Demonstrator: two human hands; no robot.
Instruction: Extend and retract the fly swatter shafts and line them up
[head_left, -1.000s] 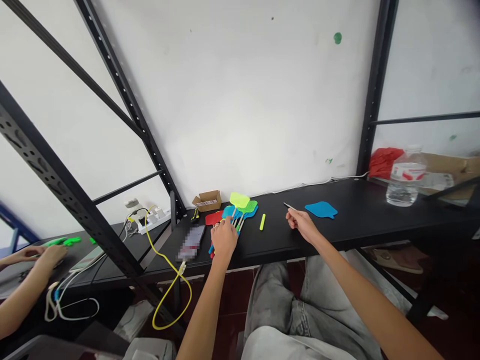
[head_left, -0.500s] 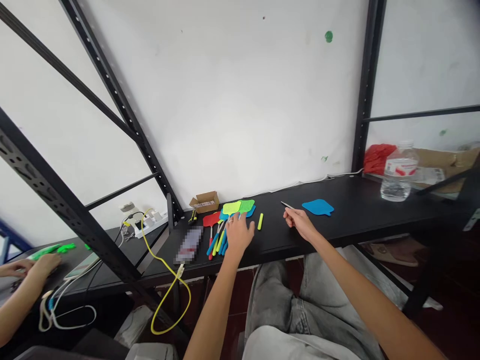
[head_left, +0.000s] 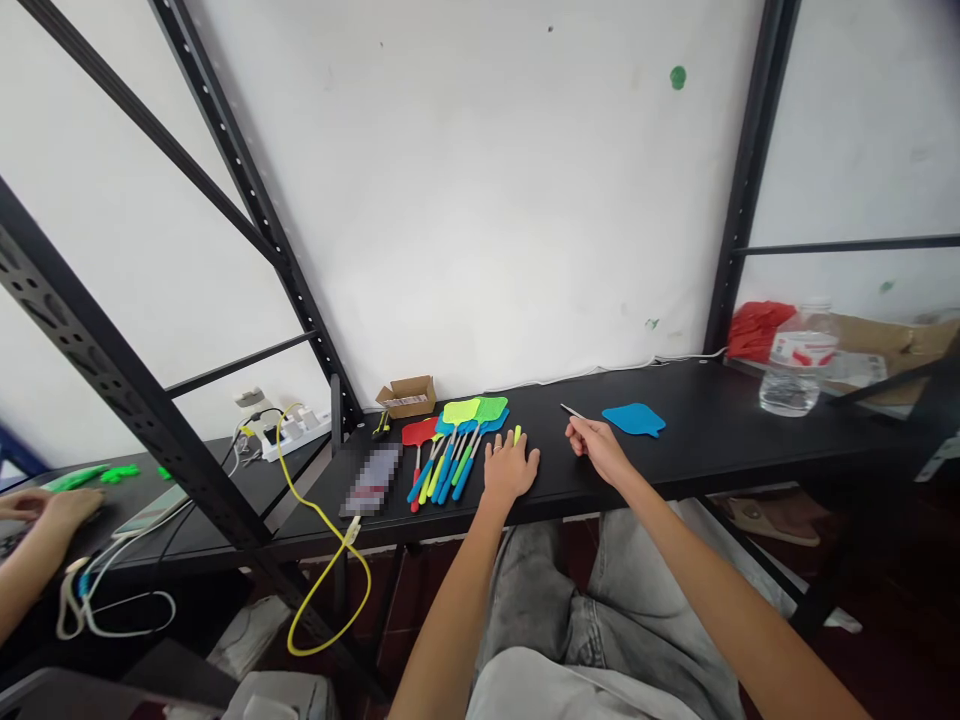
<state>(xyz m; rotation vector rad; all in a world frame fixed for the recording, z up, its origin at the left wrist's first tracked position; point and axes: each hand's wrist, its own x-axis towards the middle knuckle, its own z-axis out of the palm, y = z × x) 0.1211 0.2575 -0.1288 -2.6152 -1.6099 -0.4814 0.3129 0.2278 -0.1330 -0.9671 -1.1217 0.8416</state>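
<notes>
My left hand [head_left: 511,468] lies palm down on the black table with its thumb held apart, over a short yellow-green handle [head_left: 517,434] whose top end shows past the fingers. A firm grip on it cannot be made out. In my right hand [head_left: 598,448], closed in a pinch, is a thin metal rod [head_left: 571,410] pointing up and left. A loose blue fly-swatter head [head_left: 634,419] lies just right of that hand. Left of my left hand is a pile of several fly swatters [head_left: 452,462] with red, blue, yellow and green heads and handles.
A pixelated phone [head_left: 372,480] with a yellow cable lies left of the pile. Behind stand a small cardboard box [head_left: 407,398] and a yellow-black cutter [head_left: 382,426]. A water bottle [head_left: 799,365] stands at right. Another person's hands [head_left: 64,510] work at far left.
My left hand has moved right, off the swatter pile and onto the loose yellow-green handle. My right hand stays nearly in place with the rod. The view has shifted slightly.
</notes>
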